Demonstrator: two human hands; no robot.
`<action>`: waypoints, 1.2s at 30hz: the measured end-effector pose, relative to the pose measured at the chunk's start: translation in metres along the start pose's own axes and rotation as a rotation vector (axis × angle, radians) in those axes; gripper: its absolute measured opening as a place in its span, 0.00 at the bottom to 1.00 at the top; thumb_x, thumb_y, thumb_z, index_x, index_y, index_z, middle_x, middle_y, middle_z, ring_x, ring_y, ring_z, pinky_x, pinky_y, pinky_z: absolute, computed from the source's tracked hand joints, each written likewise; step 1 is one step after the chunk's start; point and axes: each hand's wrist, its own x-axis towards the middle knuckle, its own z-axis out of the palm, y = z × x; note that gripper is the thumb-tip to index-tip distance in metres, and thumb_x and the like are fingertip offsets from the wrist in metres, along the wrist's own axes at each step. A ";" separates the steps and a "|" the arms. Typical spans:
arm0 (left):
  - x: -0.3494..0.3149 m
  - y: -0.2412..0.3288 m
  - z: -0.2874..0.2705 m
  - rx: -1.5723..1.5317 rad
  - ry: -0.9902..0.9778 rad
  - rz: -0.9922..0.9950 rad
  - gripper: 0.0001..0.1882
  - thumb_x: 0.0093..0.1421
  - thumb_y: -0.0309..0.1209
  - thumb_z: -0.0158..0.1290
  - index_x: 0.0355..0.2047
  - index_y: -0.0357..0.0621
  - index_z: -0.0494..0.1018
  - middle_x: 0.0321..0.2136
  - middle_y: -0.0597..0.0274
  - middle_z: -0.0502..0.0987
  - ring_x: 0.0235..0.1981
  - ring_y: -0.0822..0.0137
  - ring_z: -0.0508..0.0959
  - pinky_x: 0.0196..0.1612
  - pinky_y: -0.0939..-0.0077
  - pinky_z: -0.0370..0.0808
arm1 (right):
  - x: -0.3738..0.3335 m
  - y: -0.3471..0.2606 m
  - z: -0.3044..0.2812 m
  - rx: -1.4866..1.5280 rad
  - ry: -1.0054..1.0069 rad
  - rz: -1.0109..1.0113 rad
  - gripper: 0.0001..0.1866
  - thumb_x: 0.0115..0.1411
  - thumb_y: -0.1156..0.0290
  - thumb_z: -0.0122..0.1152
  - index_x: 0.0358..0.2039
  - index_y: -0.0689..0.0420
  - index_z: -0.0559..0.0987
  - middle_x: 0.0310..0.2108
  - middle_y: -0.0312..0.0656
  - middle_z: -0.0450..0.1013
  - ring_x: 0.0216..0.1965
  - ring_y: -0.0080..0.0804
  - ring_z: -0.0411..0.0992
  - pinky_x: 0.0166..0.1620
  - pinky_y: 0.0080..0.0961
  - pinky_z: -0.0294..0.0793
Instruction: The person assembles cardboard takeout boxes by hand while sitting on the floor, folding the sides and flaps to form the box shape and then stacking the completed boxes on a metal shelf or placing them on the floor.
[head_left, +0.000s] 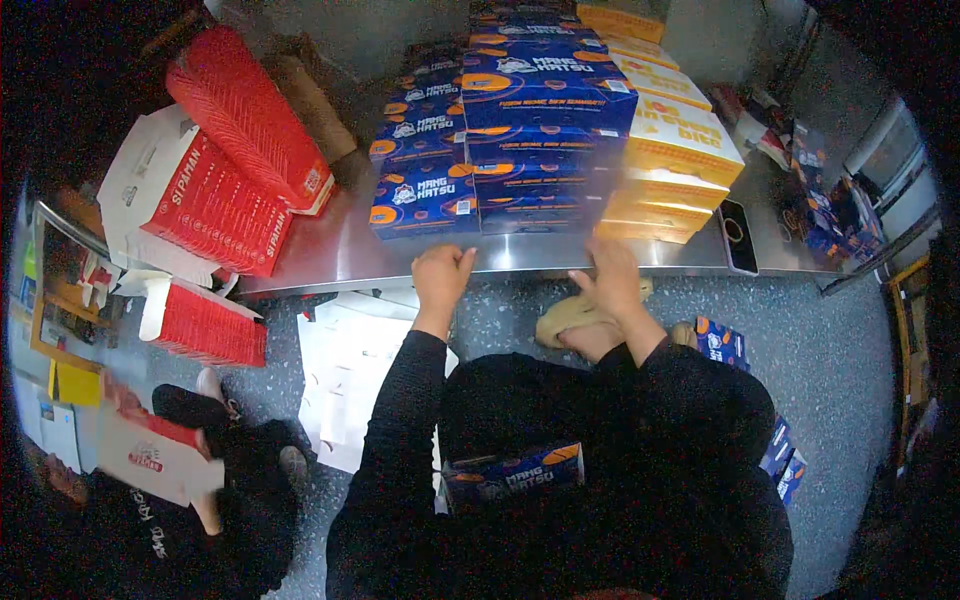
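Note:
My left hand [440, 283] is curled into a loose fist at the front edge of the metal table [345, 240], with nothing showing in it. My right hand [612, 275] is near the same edge, its thumb held apart from its fingers and the fingertips somewhat blurred. It holds nothing. Just beyond both hands rise stacks of dark blue printed cardboard boxes [550, 85]. Beside them, nearest my right hand, is a stack of yellow-and-white boxes [680, 130]. Another blue box [515, 480] lies low in front of my body.
Red nested cartons [225, 205] lean at the table's left, with more red cartons [210, 325] below. White card sheets [345, 370] lie on the floor. A phone [738, 237] rests at the table's right. At the lower left, a co-worker holds a white-and-red carton [155, 460].

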 end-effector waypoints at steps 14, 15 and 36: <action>-0.001 0.007 -0.001 0.053 0.040 -0.005 0.12 0.44 0.39 0.56 0.14 0.46 0.70 0.16 0.62 0.72 0.22 0.58 0.72 0.28 0.64 0.64 | 0.013 0.000 -0.005 -0.102 -0.119 -0.083 0.33 0.40 0.50 0.62 0.47 0.51 0.68 0.44 0.44 0.62 0.48 0.42 0.58 0.52 0.39 0.53; -0.001 0.008 0.000 0.054 0.051 0.003 0.12 0.44 0.40 0.56 0.14 0.46 0.70 0.16 0.62 0.72 0.22 0.58 0.72 0.28 0.64 0.64 | 0.014 -0.003 -0.012 -0.103 -0.147 -0.067 0.34 0.40 0.51 0.62 0.47 0.52 0.67 0.45 0.45 0.62 0.49 0.43 0.58 0.53 0.39 0.52; -0.141 0.059 -0.210 -0.543 -0.952 0.094 0.37 0.39 0.45 0.62 0.49 0.43 0.65 0.49 0.49 0.65 0.52 0.53 0.63 0.53 0.63 0.61 | -0.132 -0.067 -0.108 0.752 -1.074 0.022 0.41 0.47 0.54 0.62 0.56 0.58 0.54 0.50 0.50 0.60 0.43 0.37 0.66 0.45 0.29 0.67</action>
